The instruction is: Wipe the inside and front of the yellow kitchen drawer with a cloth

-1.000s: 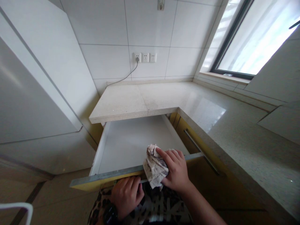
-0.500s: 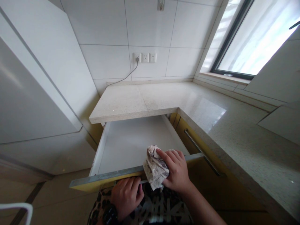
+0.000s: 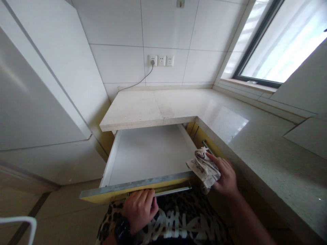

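Observation:
A pulled-out drawer (image 3: 150, 153) with a white inside and a yellow front stands before me, nothing lying in the part I can see. My left hand (image 3: 141, 207) is closed around the metal bar handle (image 3: 173, 191) on the drawer front, palm hidden. A crumpled, stained cloth (image 3: 205, 168) is gripped in my right hand (image 3: 226, 178), over the right end of the drawer's front edge. Part of the cloth hangs below the fingers.
A pale stone countertop (image 3: 135, 105) overhangs the drawer and runs along the right side. A tall white cabinet (image 3: 46, 85) stands at left. Wall sockets (image 3: 161, 61) hold one plugged cord (image 3: 138, 82). A window (image 3: 276, 51) is at upper right.
My right hand has moved right with the cloth, from the middle of the drawer's front edge to its right end. The left hand stays on the handle.

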### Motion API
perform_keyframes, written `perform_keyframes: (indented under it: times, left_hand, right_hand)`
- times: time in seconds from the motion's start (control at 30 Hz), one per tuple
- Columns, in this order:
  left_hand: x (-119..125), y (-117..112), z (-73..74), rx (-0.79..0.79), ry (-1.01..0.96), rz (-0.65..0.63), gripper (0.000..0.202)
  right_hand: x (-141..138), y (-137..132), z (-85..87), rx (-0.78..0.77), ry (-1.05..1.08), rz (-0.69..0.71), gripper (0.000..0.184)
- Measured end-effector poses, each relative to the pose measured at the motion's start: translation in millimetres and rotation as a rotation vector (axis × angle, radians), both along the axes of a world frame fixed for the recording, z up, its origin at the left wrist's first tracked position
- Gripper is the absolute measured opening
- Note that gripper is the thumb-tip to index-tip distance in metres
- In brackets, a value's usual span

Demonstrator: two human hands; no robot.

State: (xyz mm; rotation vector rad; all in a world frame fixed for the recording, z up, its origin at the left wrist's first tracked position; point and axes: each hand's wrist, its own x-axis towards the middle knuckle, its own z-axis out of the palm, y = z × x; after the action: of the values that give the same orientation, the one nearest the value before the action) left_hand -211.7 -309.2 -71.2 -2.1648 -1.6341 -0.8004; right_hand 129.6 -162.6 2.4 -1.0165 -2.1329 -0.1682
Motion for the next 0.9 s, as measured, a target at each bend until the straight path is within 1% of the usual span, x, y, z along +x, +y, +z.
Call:
perform_keyframes:
  times: [0.2, 0.3, 0.4, 0.53, 0.63, 0.73, 0.9]
  left_hand:
    - [1, 2, 3.2, 0.013, 0.005, 0.001, 0.014]
    - [2, 2, 5.1, 0.02, 0.004, 0.005, 0.012]
    - [1, 1, 5.2, 0.02, 0.006, -0.007, 0.013]
    - [1, 1, 4.9, 0.019, 0.006, -0.006, 0.013]
    - [1, 1, 5.0, 0.024, 0.014, -0.009, 0.013]
    - [1, 1, 4.5, 0.009, 0.023, -0.012, 0.013]
    - [1, 1, 3.7, -0.002, 0.011, -0.011, 0.012]
  right_hand:
    - [-20, -11, 3.8, 0.013, -0.056, -0.177, 0.067]
    - [-33, -18, 8.3, -0.007, -0.08, -0.215, 0.069]
    - [-50, -25, 11.2, -0.032, -0.081, -0.193, 0.07]
    - [-77, -35, 12.6, -0.063, -0.081, -0.12, 0.071]
    - [-92, -40, 13.3, -0.077, -0.071, -0.07, 0.072]
    - [-97, -42, 13.6, -0.073, -0.056, -0.029, 0.072]
    - [-94, -41, 12.0, -0.059, -0.032, 0.016, 0.071]
